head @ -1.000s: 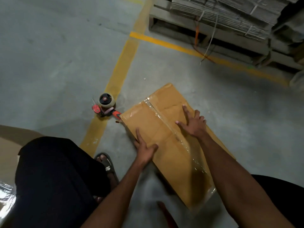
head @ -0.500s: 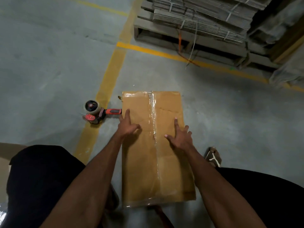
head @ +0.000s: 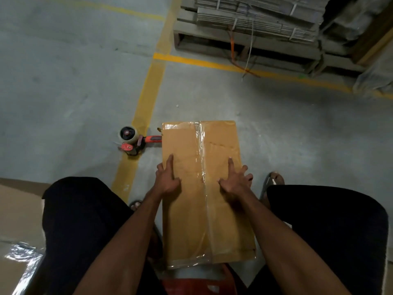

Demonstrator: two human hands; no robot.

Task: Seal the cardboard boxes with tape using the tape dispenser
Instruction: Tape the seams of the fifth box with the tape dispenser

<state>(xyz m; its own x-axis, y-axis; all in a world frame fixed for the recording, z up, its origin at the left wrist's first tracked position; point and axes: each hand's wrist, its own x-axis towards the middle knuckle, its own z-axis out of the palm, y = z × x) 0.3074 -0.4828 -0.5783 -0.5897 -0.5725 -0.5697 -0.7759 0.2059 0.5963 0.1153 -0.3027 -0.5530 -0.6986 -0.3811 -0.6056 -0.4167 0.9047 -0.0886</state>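
Observation:
A brown cardboard box (head: 221,220) lies on the concrete floor between my knees, long side pointing away from me. Clear tape (head: 202,158) runs down its centre seam and wraps over both ends. My left hand (head: 167,179) rests on the box's left side, index finger on top and the other fingers over the left edge. My right hand (head: 235,180) lies spread on the right half, its outer fingers reaching over the right edge. The red-handled tape dispenser (head: 134,140) with its tape roll lies on the floor just left of the box's far corner; neither hand touches it.
A pallet (head: 244,47) stacked with strapped flat cardboard stands at the far right. Yellow lines (head: 146,96) mark the floor. Another cardboard box with shiny tape (head: 19,237) sits at the lower left. My sandalled feet (head: 274,179) flank the box.
The box has been turned from a slanted position to straight ahead of me. Both hands stayed on it, sliding to its left and right sides. The view has also shifted downward.

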